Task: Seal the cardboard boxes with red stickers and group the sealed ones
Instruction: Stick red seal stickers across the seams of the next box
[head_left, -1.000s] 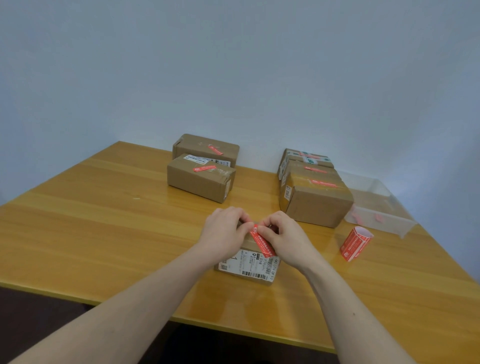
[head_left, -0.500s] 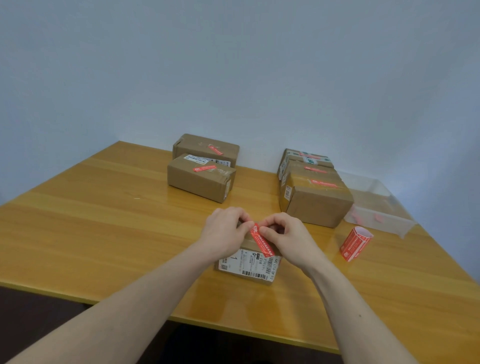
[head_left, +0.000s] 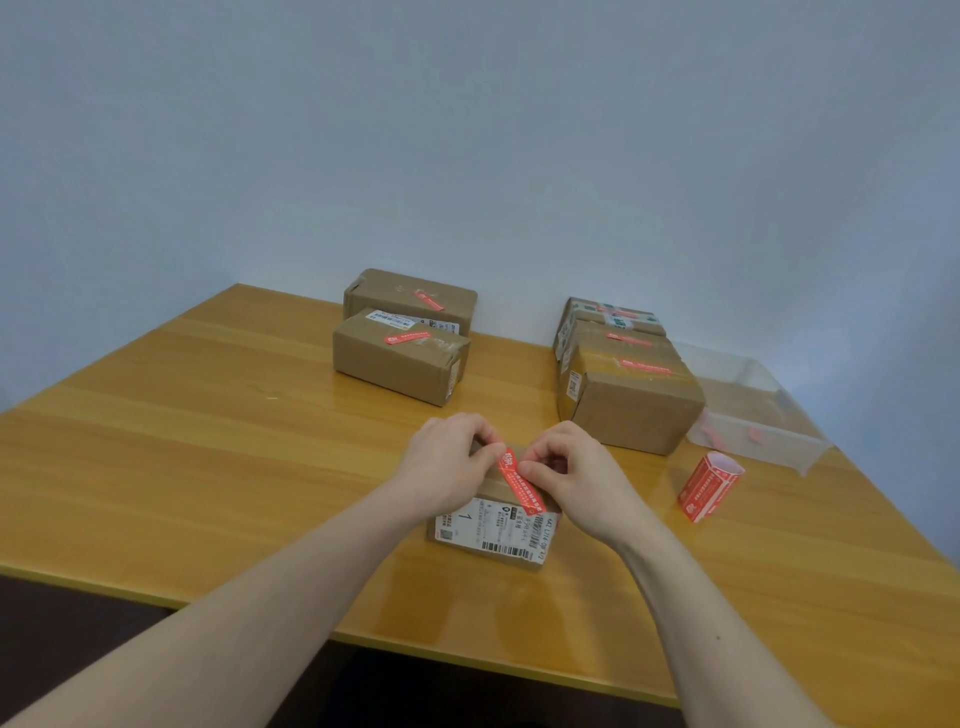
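red paper sticker (head_left: 519, 483) lies diagonally atop the small brown cardboard box (head_left: 493, 525); left hand (head_left: 447, 462) and right hand (head_left: 571, 467) pinch its ends. thin, floppy, tacky; best held by the tips.

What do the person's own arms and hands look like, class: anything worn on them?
Both forearms are bare, with no sleeves showing. The left hand and right hand wear no gloves, and no rings, watch or wristband can be seen.
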